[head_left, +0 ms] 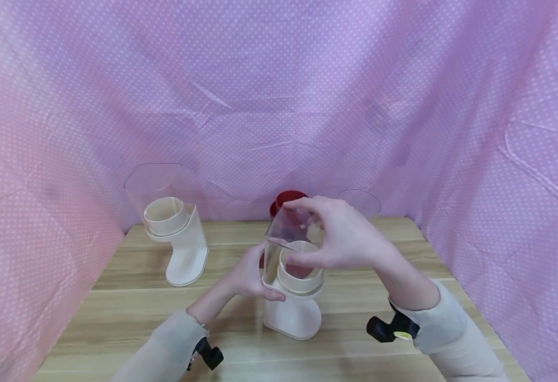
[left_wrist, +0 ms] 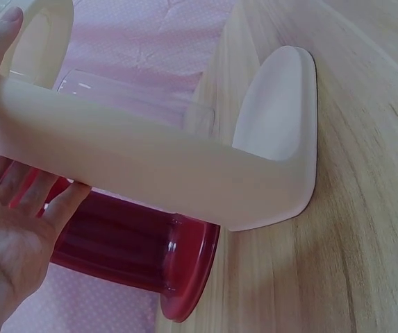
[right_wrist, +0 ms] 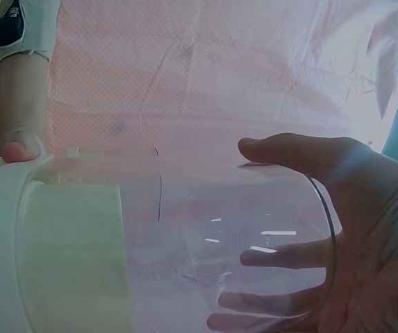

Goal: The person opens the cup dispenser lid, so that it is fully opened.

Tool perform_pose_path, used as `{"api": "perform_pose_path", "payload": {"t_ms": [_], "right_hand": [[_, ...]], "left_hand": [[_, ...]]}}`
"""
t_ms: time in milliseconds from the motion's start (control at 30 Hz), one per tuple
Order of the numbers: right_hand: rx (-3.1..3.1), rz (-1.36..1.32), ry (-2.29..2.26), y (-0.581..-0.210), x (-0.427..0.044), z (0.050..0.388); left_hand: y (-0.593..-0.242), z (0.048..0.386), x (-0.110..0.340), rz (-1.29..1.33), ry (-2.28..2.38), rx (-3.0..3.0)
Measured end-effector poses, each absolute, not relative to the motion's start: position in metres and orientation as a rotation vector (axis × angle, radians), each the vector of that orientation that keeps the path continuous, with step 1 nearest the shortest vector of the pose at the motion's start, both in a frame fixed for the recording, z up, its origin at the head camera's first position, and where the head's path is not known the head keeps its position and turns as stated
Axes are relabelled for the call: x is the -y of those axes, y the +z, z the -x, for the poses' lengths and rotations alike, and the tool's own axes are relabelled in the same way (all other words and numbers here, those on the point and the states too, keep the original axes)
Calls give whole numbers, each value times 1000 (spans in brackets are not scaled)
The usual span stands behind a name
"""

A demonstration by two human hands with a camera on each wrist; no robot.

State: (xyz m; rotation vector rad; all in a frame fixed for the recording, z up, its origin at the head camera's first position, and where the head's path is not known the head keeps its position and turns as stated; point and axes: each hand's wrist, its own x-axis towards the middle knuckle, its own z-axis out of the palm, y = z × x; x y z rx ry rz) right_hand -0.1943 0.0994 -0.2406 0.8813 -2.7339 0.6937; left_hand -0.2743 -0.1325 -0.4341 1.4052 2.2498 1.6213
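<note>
In the middle of the table a cream-coloured stand (head_left: 293,318) with a rounded foot and round collar stands upright. A clear plastic container (head_left: 274,246) sits at its top, around the collar. My left hand (head_left: 252,273) grips the stand near the collar, thumb in front and fingers behind the stand's column (left_wrist: 136,163). My right hand (head_left: 348,233) holds the container's upper end. In the right wrist view, its thumb lies along one side of the clear wall (right_wrist: 185,236), and its fingers show through the plastic.
A dark red stand (head_left: 292,197) is behind, partly hidden by the container and right hand. At the left stands a second cream stand (head_left: 185,260) with a clear container (head_left: 152,178). Another clear rim (head_left: 359,190) shows behind the right hand. Pink dotted cloth (head_left: 279,95) surrounds the wooden table (head_left: 131,318).
</note>
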Motion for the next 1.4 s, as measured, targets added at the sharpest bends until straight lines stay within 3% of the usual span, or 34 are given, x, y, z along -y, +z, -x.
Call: {"api": "perform_pose_path", "payload": {"t_ms": [633, 1400], "right_hand": [[2739, -914, 811, -237, -100, 212], [2724, -912, 828, -231, -98, 204]], "left_hand": [[-436, 278, 134, -1441, 1654, -2221], [-435, 279, 135, -1405, 1605, -2228]]}}
